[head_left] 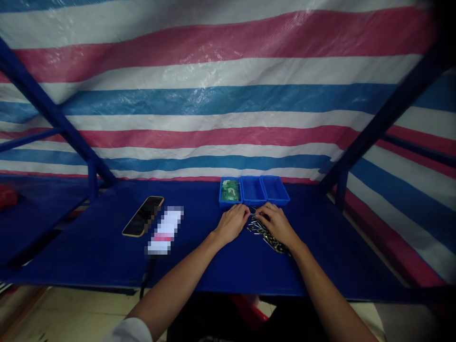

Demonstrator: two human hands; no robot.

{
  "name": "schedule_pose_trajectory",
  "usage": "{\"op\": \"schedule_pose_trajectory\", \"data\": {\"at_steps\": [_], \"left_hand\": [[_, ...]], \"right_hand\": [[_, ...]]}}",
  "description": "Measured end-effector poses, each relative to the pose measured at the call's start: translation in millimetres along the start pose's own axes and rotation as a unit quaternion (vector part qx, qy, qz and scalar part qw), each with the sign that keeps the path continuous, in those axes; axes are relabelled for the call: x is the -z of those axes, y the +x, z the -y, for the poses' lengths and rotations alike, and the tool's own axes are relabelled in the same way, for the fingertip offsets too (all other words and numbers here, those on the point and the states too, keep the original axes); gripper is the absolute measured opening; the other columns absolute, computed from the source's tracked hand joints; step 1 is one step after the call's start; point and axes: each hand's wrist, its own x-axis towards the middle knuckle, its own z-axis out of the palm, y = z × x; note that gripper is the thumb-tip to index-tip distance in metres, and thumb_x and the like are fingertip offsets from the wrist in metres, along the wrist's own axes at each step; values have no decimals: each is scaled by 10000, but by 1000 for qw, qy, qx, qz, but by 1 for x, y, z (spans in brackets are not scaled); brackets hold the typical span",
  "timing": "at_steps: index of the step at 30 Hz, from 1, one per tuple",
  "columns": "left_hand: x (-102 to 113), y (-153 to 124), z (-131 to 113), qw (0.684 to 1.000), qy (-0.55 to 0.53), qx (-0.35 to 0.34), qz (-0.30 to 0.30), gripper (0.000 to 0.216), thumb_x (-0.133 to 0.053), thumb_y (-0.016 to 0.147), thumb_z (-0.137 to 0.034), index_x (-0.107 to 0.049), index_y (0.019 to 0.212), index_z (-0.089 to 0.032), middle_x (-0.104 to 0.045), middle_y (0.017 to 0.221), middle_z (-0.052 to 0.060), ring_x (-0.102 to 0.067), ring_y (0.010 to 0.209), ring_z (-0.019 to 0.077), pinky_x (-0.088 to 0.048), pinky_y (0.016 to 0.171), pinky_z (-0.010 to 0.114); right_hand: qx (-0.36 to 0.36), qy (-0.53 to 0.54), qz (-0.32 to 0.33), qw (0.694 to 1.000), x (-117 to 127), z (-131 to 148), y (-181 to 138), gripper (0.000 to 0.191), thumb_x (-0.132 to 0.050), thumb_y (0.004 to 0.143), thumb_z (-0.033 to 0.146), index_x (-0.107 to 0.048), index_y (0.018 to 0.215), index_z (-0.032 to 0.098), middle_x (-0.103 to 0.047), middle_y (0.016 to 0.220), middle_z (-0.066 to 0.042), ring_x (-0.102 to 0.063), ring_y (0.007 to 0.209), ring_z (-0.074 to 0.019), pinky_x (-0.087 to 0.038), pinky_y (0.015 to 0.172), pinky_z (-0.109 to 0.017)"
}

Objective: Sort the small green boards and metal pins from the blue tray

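Note:
My left hand (233, 222) and my right hand (277, 223) rest close together on the blue table (199, 256), just in front of three small blue trays. Both hands have their fingers curled down over a pile of small metal parts (265, 233) that spreads toward the right forearm. The fingertips pinch at parts too small to name. The left tray (230, 191) holds green pieces. The middle tray (252, 190) and right tray (275, 189) look bare inside.
A phone (143, 216) lies face up on the table's left half, beside a blurred white and pink pack (166, 230). Blue metal frame posts (53, 114) stand at both sides. A striped tarp (228, 95) hangs behind. A red object (7, 195) sits far left.

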Motion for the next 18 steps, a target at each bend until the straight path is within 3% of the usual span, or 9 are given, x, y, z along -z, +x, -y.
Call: {"op": "schedule_pose_trajectory", "data": {"at_steps": [4,11,18], "left_hand": [[3,0,-2,1000,-13,0,-1,143,-470,1113,-303,-593,1127,-231,-682,1087,30,-655,1018,189,-511,863,303],[8,0,-8,999,-14,28,-12,174,-455,1118,-334,-595,1169,-241,-709,1057,21,-687,962,180,-510,801,279],[15,0,-13,998,16,62,-25,286,-382,1135,-379,-633,1152,-244,-729,1004,36,-704,933,185,-520,815,277]], "right_hand": [[10,60,-30,998,0,3,0,165,-569,1067,314,-730,1085,286,-707,1091,-65,-662,1053,-257,-496,937,-375],[5,104,-31,994,-1,3,1,239,-504,1087,386,-717,1068,280,-693,1056,-75,-654,1033,-268,-501,922,-384],[-47,148,-106,982,-1,0,3,194,-509,1063,396,-641,1078,254,-685,1023,-64,-630,929,-250,-496,875,-379]]}}
